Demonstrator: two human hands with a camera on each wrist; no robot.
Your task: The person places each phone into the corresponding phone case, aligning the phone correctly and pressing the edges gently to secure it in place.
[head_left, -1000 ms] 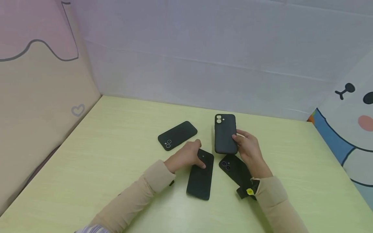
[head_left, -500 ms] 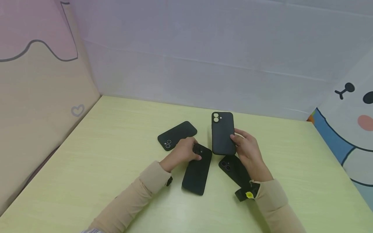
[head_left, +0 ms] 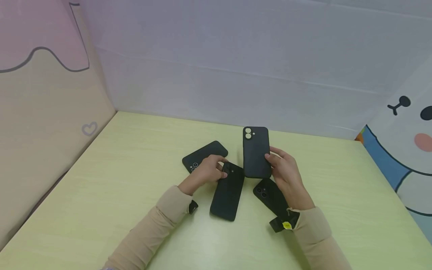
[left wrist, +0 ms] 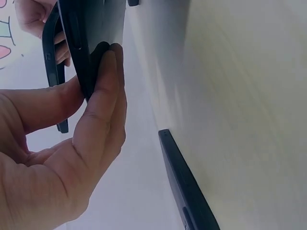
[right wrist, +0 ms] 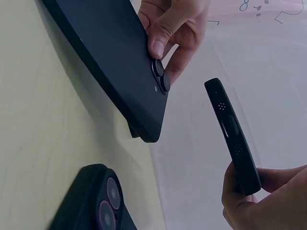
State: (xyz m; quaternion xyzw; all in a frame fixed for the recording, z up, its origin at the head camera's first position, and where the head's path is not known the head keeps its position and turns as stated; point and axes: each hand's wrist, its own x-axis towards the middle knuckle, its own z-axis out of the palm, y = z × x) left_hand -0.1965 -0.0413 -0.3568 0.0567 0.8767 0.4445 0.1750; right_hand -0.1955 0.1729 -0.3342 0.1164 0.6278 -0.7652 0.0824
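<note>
My left hand (head_left: 207, 170) pinches a black phone (head_left: 228, 197) by its camera end, thumb on the back. In the right wrist view this phone (right wrist: 112, 62) is raised and tilted above the table, its two lenses beside the thumb. My right hand (head_left: 287, 170) grips a black phone case (head_left: 256, 153) by its right edge and holds it upright. Light shows through the case's two camera holes, and its end edge with small speaker holes faces the right wrist view. The fingers behind the case are mostly hidden in the head view.
A second black phone (head_left: 206, 152) lies lens side up behind my left hand, partly covered by it. Another dark phone (head_left: 270, 193) lies under my right wrist. The pale yellow table (head_left: 135, 150) meets a whitish fabric wall (head_left: 236, 75) at the back.
My left hand has lifted the phone and moved it away from me and slightly left. The case in my right hand has risen and shifted a little left.
</note>
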